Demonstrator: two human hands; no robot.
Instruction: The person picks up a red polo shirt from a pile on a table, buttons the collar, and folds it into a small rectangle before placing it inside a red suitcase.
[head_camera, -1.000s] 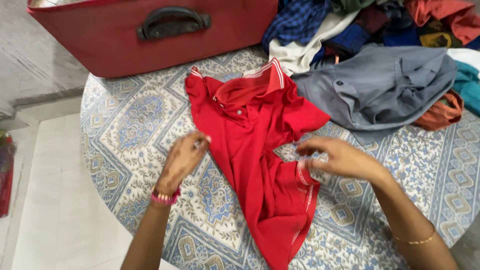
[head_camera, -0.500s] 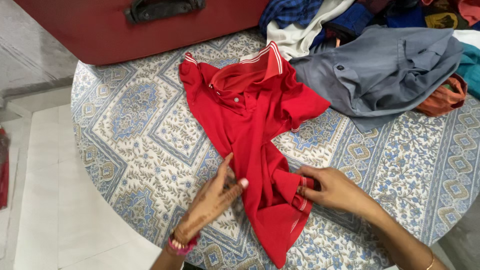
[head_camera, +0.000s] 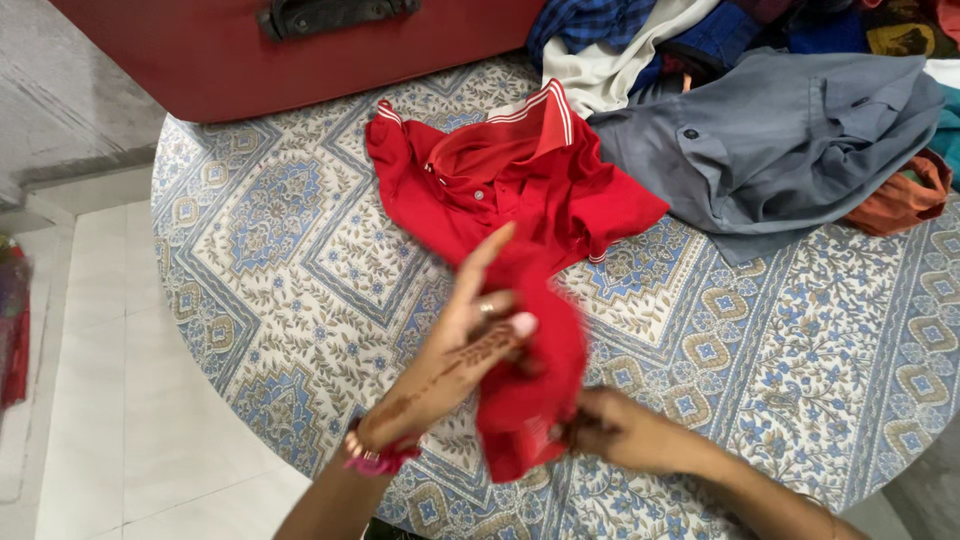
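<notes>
Progress: we had the lower half of the red polo shirt (head_camera: 520, 200) lifted off the patterned tablecloth (head_camera: 300, 250) and bunched between our hands, so by our judgement the fold was only begun.
Done: collar and shoulders lay spread flat beyond our fingertips, buttons up.
Left: sleeves were not tucked in and the body was not squared; the gathered hem had not been laid over the top half.
Left hand (head_camera: 465, 345): we held it edge-up against the raised cloth, fingers (head_camera: 490, 255) mostly extended, the thumb side pressed into the fabric; whether it pinched the cloth we could not tell.
Right hand (head_camera: 620, 435): we had it clenched on the lowest bunch of the shirt, just under the left fingers.
Shirt's look: bright red knit, soft and limp, white stripes on the collar and on the sleeve cuffs, a short button placket; the lifted part was blurred.
Around our fingers: a grey shirt (head_camera: 780, 140) lay beyond the right fingertips, beside the polo's sleeve; a heap of mixed clothes (head_camera: 640, 40) sat farther off; a red suitcase (head_camera: 300, 50) stood beyond the collar.
</notes>
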